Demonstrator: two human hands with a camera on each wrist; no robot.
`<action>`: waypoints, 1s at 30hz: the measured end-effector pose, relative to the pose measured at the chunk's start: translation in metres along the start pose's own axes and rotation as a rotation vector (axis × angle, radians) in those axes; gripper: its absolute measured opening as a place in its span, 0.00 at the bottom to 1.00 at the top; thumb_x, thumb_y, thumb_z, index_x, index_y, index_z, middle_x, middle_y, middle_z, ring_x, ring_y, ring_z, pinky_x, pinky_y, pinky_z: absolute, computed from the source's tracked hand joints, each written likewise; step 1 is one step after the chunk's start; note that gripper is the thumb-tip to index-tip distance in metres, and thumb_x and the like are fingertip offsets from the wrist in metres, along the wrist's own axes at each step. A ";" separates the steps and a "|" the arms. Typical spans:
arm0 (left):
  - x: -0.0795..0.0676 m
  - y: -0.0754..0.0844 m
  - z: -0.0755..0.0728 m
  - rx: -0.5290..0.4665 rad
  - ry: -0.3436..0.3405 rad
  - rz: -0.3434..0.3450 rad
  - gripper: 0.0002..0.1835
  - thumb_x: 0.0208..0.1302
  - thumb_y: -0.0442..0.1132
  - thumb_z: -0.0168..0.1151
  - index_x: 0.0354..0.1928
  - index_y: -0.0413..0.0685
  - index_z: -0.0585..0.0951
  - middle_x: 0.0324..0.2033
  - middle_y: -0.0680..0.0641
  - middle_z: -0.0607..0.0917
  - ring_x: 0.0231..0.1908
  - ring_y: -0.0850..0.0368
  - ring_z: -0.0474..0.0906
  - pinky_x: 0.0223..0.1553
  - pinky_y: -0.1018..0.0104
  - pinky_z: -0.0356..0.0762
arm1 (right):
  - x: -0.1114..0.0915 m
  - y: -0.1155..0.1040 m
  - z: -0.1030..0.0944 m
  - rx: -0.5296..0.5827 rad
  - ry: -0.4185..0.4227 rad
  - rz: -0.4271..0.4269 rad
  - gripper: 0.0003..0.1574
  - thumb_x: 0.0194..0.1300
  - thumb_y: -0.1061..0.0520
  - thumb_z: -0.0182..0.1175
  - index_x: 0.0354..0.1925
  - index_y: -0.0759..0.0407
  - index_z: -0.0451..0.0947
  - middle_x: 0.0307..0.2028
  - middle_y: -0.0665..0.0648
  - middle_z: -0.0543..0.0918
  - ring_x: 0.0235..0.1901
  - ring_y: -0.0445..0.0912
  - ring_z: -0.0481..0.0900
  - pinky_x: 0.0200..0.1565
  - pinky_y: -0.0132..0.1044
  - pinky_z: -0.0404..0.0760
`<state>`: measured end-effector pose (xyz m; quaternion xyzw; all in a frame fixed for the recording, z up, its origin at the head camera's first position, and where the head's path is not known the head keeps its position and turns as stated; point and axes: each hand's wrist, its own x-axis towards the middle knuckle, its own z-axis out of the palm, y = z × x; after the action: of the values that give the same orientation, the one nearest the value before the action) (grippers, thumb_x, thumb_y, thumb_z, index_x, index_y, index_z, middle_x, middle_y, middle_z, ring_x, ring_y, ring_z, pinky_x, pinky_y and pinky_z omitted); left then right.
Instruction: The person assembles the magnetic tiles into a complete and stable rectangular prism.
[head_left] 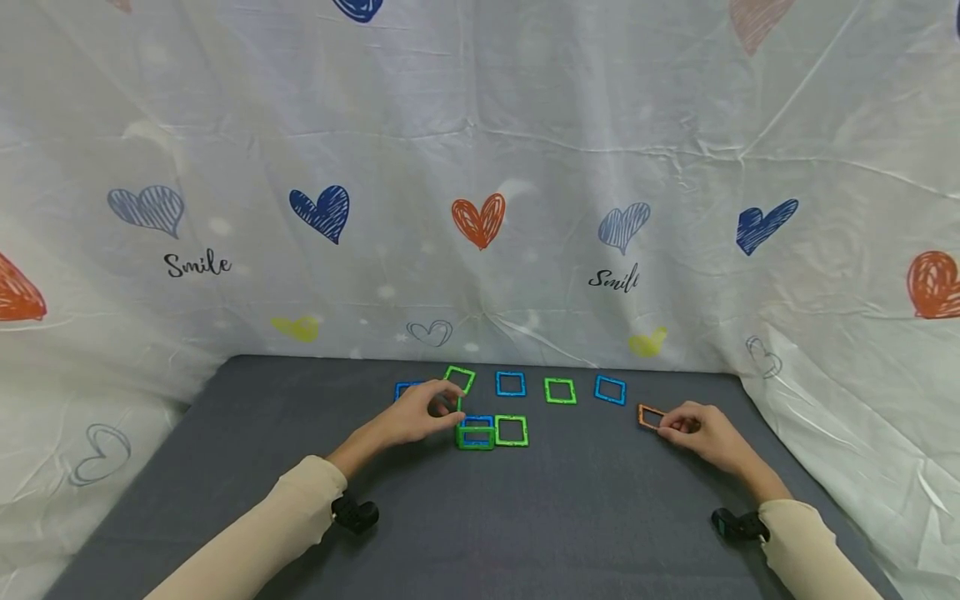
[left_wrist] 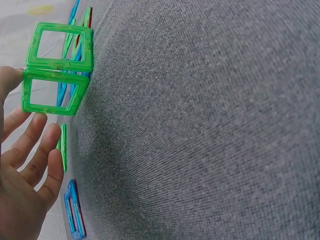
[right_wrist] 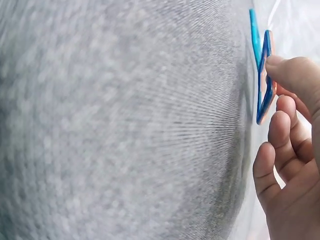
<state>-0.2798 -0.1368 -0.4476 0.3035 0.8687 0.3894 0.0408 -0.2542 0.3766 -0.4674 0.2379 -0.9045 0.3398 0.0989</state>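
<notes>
My left hand (head_left: 418, 412) is at a small cluster of square frame-shaped magnetic tiles, its thumb and index finger pinching the edge of a green square tile (left_wrist: 47, 108). Joined beside that one stands another green square tile (left_wrist: 60, 64). Within the cluster, a blue square tile (head_left: 477, 419) shows behind green edges, and a green tile (head_left: 512, 417) extends off its right side. Farther right, my right hand (head_left: 705, 429) pinches an orange square tile (head_left: 640, 415) between thumb and index finger. In the right wrist view this tile shows a blue rim (right_wrist: 259, 100) on one side.
Along the back of the grey table (head_left: 570, 517) lie a blue tile (head_left: 511, 394), a green tile (head_left: 561, 402) and another blue tile (head_left: 610, 402). Behind my left hand are a green tile (head_left: 460, 369) and a partly hidden blue tile (head_left: 405, 384). A heart-print curtain (head_left: 540, 250) hangs behind.
</notes>
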 end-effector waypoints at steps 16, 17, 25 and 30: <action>0.001 0.001 0.000 0.001 -0.004 0.001 0.23 0.72 0.45 0.65 0.62 0.38 0.78 0.49 0.45 0.82 0.44 0.53 0.82 0.44 0.56 0.80 | 0.000 -0.007 -0.008 -0.032 0.084 0.047 0.03 0.68 0.63 0.68 0.37 0.64 0.85 0.30 0.49 0.78 0.28 0.39 0.74 0.29 0.31 0.74; 0.001 0.000 0.000 0.003 -0.003 0.003 0.23 0.73 0.45 0.65 0.62 0.38 0.78 0.49 0.45 0.82 0.44 0.53 0.82 0.44 0.56 0.80 | -0.001 -0.007 -0.008 -0.035 0.090 0.048 0.04 0.69 0.63 0.67 0.37 0.64 0.85 0.30 0.49 0.78 0.28 0.39 0.74 0.29 0.31 0.74; 0.002 0.000 0.001 0.031 0.002 0.015 0.23 0.73 0.45 0.65 0.61 0.38 0.78 0.49 0.45 0.81 0.43 0.54 0.82 0.45 0.57 0.80 | 0.000 -0.015 -0.010 -0.048 0.136 0.014 0.03 0.71 0.65 0.64 0.39 0.65 0.84 0.32 0.50 0.79 0.29 0.38 0.75 0.31 0.29 0.75; 0.002 0.002 0.002 0.028 -0.001 -0.001 0.23 0.73 0.46 0.65 0.61 0.38 0.78 0.49 0.45 0.81 0.43 0.54 0.82 0.44 0.57 0.80 | 0.000 -0.018 -0.009 -0.068 0.149 0.016 0.04 0.69 0.69 0.63 0.40 0.65 0.84 0.33 0.50 0.80 0.30 0.37 0.76 0.32 0.30 0.76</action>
<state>-0.2796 -0.1340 -0.4472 0.3040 0.8741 0.3772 0.0372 -0.2454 0.3707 -0.4506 0.2012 -0.9076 0.3265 0.1711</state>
